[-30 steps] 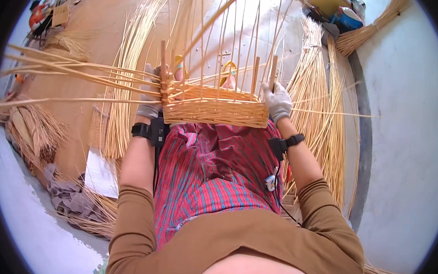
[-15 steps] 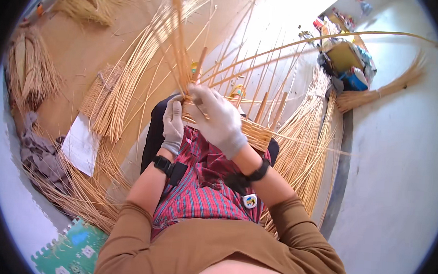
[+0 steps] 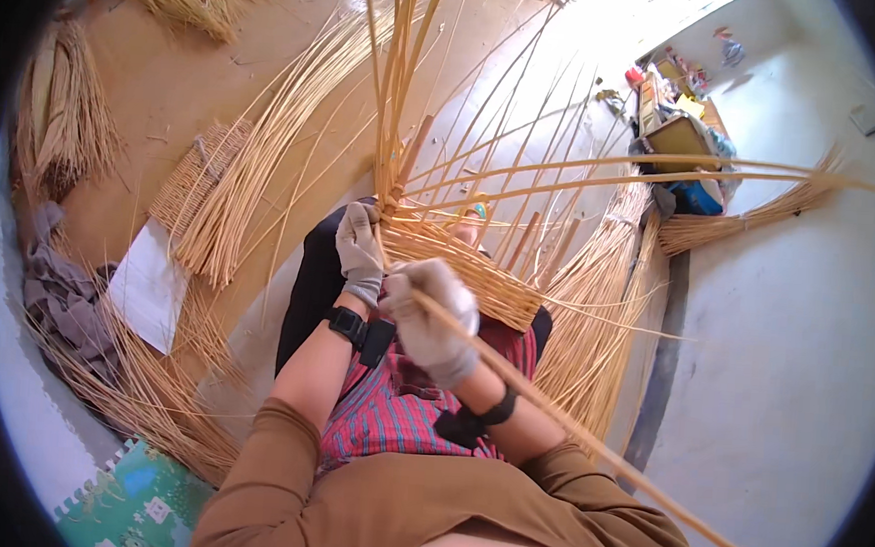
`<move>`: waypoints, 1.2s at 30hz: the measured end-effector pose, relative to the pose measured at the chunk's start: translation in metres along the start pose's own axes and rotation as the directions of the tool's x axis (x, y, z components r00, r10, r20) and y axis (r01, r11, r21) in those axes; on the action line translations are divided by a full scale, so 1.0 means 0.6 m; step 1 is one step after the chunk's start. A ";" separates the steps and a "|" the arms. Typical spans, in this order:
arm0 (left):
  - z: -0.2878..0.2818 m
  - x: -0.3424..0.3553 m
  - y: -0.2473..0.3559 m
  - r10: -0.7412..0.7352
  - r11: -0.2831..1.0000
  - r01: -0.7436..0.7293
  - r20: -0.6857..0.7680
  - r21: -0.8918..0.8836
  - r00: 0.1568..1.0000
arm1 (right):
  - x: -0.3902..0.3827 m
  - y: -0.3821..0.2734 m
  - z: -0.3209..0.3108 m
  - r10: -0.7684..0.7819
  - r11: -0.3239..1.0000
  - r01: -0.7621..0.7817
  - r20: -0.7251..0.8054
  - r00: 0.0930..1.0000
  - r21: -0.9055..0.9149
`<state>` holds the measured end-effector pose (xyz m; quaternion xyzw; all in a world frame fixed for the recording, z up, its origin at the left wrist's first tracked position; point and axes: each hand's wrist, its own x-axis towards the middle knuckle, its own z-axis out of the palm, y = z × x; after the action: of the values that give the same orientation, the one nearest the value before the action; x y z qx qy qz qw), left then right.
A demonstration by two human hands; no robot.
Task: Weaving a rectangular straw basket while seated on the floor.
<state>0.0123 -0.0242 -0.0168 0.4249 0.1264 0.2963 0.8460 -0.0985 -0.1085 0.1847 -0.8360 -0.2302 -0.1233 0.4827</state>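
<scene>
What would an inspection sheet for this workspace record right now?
Surface: tan floor, loose strands scattered at left.
Work in hand: partly woven wicker basket, corner stakes above its rim; long cane strand.
Clutter: strand bundle, white sheet, crumpled grey cloth.
Hands: both gloved; left hand grips the basket's left corner; right hand, blurred, holds the cane strand.
Cables: nothing seen.
Surroundings: pale wall at right; green foam mat, lower left.

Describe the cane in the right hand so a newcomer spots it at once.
Find the red striped cloth, then the gloved right hand over it. The cane slants from that hand; it alone runs to the picture's lower right, while the basket's other canes rise or point right.
</scene>
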 end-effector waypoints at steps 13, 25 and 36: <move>0.064 0.104 0.066 -0.644 0.736 0.661 0.452 0.145 0.617 | -0.046 0.073 -0.114 -0.124 0.992 0.127 0.122 0.985 -0.016; 0.020 0.106 0.042 -0.575 0.729 0.685 0.543 -0.002 0.613 | -0.101 0.322 -0.107 0.821 0.437 -0.523 -0.088 0.564 0.731; -0.018 0.041 0.052 -0.277 0.940 0.337 0.463 -0.052 0.842 | -0.096 0.338 -0.108 0.844 0.349 -0.526 -0.018 0.536 0.776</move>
<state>0.0144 0.0119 0.0025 0.3992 -0.0255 0.0584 0.9146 -0.0447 -0.2667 0.0405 -0.5562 0.2357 0.0176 0.7967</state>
